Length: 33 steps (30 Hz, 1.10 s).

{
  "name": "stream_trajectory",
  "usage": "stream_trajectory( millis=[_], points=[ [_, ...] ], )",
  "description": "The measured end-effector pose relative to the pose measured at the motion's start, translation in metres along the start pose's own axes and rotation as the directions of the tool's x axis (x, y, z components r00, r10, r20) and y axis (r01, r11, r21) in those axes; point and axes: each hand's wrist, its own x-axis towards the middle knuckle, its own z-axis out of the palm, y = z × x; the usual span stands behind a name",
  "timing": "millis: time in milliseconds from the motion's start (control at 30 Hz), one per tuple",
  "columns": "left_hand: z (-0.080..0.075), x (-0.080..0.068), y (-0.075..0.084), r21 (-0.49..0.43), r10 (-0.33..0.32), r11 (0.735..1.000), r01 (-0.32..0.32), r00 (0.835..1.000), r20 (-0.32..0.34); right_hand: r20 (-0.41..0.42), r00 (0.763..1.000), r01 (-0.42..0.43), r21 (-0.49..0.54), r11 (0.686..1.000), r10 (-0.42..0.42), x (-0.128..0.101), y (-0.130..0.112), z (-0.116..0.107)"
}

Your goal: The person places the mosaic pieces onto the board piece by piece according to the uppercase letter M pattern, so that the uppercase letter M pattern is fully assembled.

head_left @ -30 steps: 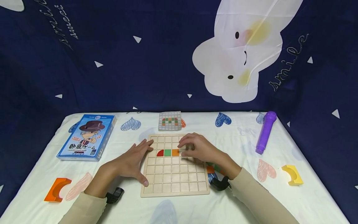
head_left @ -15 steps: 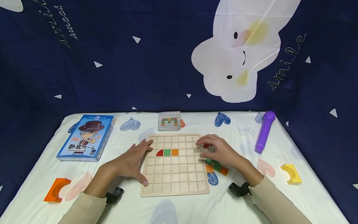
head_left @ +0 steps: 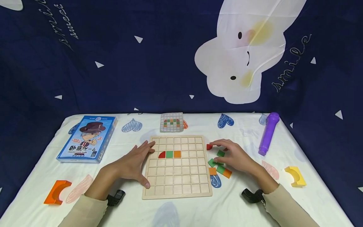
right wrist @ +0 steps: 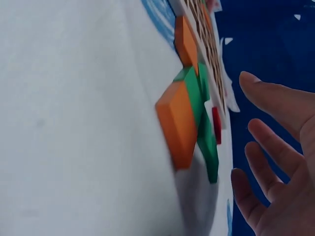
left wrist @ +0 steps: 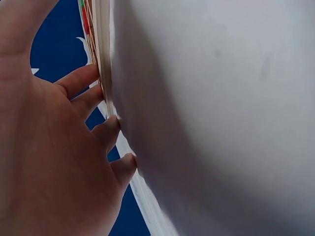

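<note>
A wooden grid board (head_left: 177, 176) lies mid-table. In one row sit a red quarter-round tile (head_left: 162, 154), a green square tile (head_left: 169, 154) and an orange square tile (head_left: 177, 154). My left hand (head_left: 130, 165) rests spread on the board's left edge, thumb toward the front corner; fingertips touch the rim in the left wrist view. Right of the board, my right hand (head_left: 233, 155) hovers with parted fingers and nothing held. Beneath and beside it lie loose tiles: a red one (head_left: 209, 147) near the index fingertip, green ones (head_left: 211, 162) and orange ones (right wrist: 179, 125).
Behind the board lies a small pattern card (head_left: 171, 122). A blue game box (head_left: 88, 138) and an orange arch block (head_left: 57, 192) are at left. On the right lie a purple microphone-shaped object (head_left: 268, 134) and a yellow arch block (head_left: 296, 176).
My right hand has moved right, from above the board beside the orange tile to over the loose tiles, which are now more exposed. My left hand stays at the board's left edge.
</note>
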Motion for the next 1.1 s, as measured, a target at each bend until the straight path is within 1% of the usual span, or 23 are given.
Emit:
stream_trajectory(
  millis=[367,900,1100],
  points=[
    [-0.001,0.0,0.001,0.0,0.0,1.0,0.0,1.0,0.0,0.009,0.997,-0.072,-0.009,0.997,0.072,-0.007,0.013,-0.006],
    [-0.001,-0.001,-0.001,0.004,0.0,1.0,0.0,1.0,-0.009,0.026,0.995,-0.09,-0.043,0.995,0.091,-0.008,0.02,-0.006],
    [0.0,0.0,-0.001,-0.005,0.006,1.0,-0.006,1.0,-0.008,0.042,0.992,-0.119,-0.046,0.992,0.121,-0.008,0.02,-0.007]
  ],
)
